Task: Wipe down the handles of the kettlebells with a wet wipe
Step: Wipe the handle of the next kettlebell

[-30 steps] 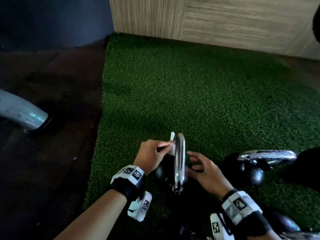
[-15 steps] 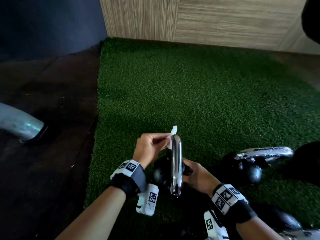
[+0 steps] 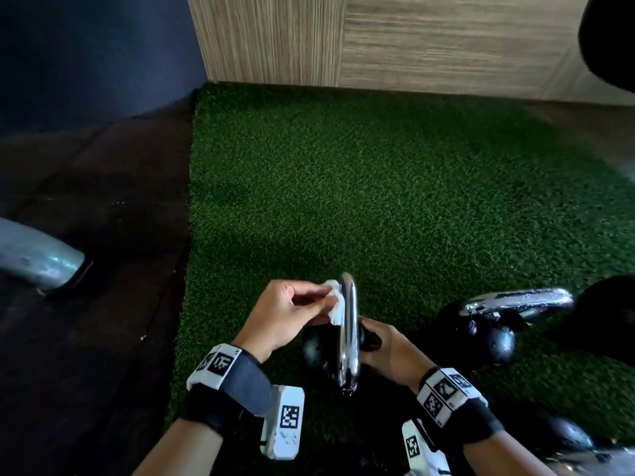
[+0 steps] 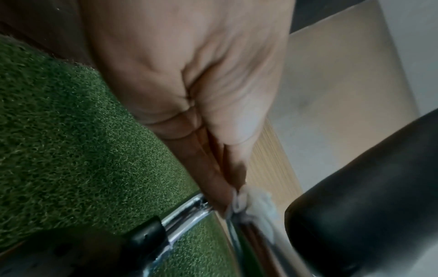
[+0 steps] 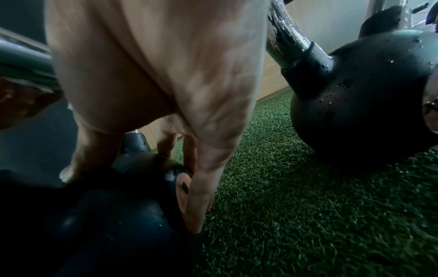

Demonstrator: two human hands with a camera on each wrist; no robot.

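A black kettlebell (image 3: 318,350) with a chrome handle (image 3: 349,331) stands on the green turf just in front of me. My left hand (image 3: 292,310) pinches a bunched white wet wipe (image 3: 334,304) against the left side of the handle, near its top. In the left wrist view the wipe (image 4: 257,204) sits at my fingertips, against the chrome bar (image 4: 187,211). My right hand (image 3: 388,352) holds the ball from the right; its fingers (image 5: 199,196) lie down the side of the black body (image 5: 132,187) and the thumb is on the other side.
A second kettlebell (image 3: 494,341), wet with drops, stands to the right with its chrome handle (image 3: 519,300) lying crosswise. A third kettlebell (image 3: 567,438) shows at the bottom right. The turf mat (image 3: 378,183) ends at a dark floor on the left, where a grey metal tube (image 3: 37,262) lies. A wooden wall (image 3: 412,39) runs behind.
My right hand dropped from beside the handle onto the ball and took hold of it. The left hand slid the wipe along the upper handle, and its upright corner is now bunched.
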